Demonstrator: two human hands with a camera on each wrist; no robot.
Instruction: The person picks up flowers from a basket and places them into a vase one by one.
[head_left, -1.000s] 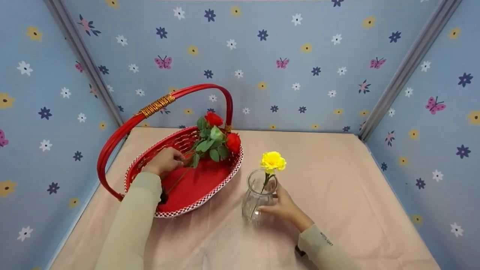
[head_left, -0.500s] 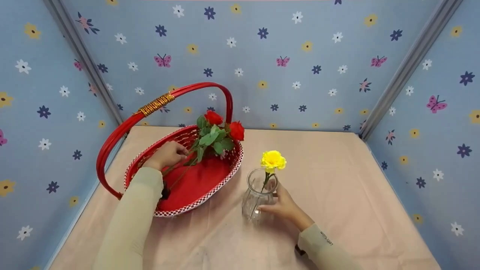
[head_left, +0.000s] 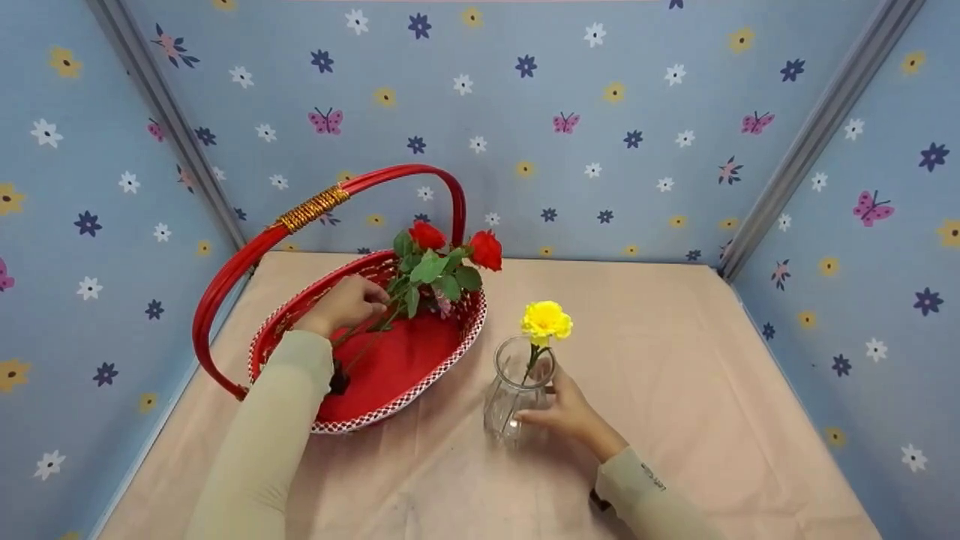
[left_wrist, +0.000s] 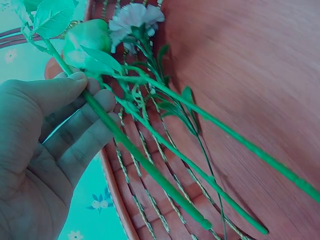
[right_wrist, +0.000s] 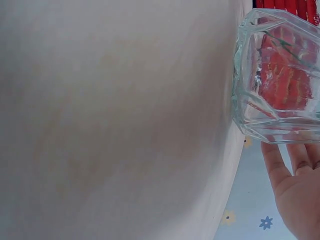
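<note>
Left hand (head_left: 346, 304): over the near-left part of the basket; grip closed on a green stem, thumb on one side and fingers (left_wrist: 80, 135) on the other, as the left wrist view shows.
Red roses (head_left: 457, 251): two red heads with green leaves on a stem (left_wrist: 145, 165) held by the left hand; heads raised above the far rim of the basket, stem slanting down toward the hand.
Loose stems (left_wrist: 225, 140): further green stems lie beside the held one on the basket floor, one of them carrying a pale pinkish flower (left_wrist: 134, 16); whether they touch the held stem cannot be told.
Basket (head_left: 420, 386): red oval tray with a red-and-white woven rim and a tall red hoop handle (head_left: 247, 255) bound with gold cord; stands on the left half of the counter.
Right hand (head_left: 570, 412): at the right flank of the vase; grip curled round the glass, fingers against its side.
Vase (head_left: 517, 394): clear faceted glass, upright on the counter, just right of the basket's near end.
Yellow flower (head_left: 546, 322): one bloom standing in the vase, head above the mouth, stem inside the glass.
Counter (head_left: 675, 360): covered in pale pink cloth.
Walls (head_left: 600, 112): blue panels printed with flowers and butterflies on three sides.
</note>
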